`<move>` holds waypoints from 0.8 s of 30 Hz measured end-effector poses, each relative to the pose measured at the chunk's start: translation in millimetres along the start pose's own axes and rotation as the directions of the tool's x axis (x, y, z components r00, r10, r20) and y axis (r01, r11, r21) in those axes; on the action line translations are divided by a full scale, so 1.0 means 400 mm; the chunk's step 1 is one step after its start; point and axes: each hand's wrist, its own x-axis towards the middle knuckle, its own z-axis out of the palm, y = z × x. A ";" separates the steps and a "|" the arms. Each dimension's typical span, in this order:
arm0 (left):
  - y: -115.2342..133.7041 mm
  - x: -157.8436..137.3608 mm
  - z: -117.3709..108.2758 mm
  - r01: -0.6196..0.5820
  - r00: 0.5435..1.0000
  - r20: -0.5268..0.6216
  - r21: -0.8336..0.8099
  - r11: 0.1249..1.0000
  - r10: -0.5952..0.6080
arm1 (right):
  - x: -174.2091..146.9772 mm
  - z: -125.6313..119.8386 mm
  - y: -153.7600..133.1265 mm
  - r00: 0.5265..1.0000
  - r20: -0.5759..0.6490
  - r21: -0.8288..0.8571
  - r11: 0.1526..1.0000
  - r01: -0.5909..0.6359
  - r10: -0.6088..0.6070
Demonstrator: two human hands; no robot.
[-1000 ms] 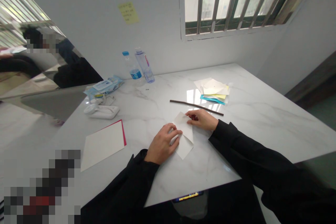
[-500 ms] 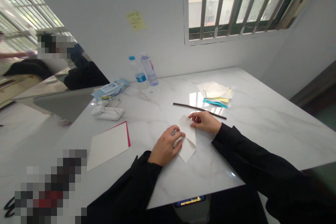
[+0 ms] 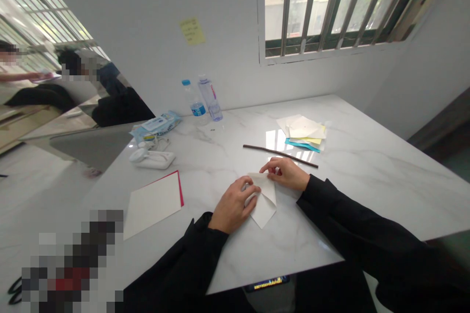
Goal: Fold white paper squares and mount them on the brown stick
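Observation:
A small white sheet of paper (image 3: 263,211), partly folded, lies on the marble-patterned table in front of me. My left hand (image 3: 235,203) rests on its left side, fingers bent over the paper and holding it. At the paper's upper edge, my right hand (image 3: 285,174) pinches the folded part between thumb and fingers. The fingers cover some of the folds. Just beyond my right hand lies a thin dark brown stick (image 3: 264,149).
Stacked coloured and white papers (image 3: 304,132) lie at the back right. To the left are a white sheet over a red one (image 3: 154,203), a white device (image 3: 152,159), a wipes pack (image 3: 157,124) and two bottles (image 3: 210,100). A phone (image 3: 267,283) shows below the table's front edge.
The paper's top corner, which pointed away from me, is now folded down, leaving a flat upper edge. My right hand has shifted slightly with it; my left hand stays in place on the paper.

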 end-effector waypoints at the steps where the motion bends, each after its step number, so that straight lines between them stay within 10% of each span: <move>1: 0.000 0.000 0.000 -0.001 1.000 0.001 -0.001 1.000 0.001 | 0.000 0.000 -0.001 1.000 0.003 0.003 1.000 0.007 -0.007; 24: -0.007 -0.005 0.005 -0.030 1.000 -0.005 0.089 0.996 0.030 | -0.007 -0.010 -0.026 0.987 0.110 -0.027 0.992 0.120 -0.117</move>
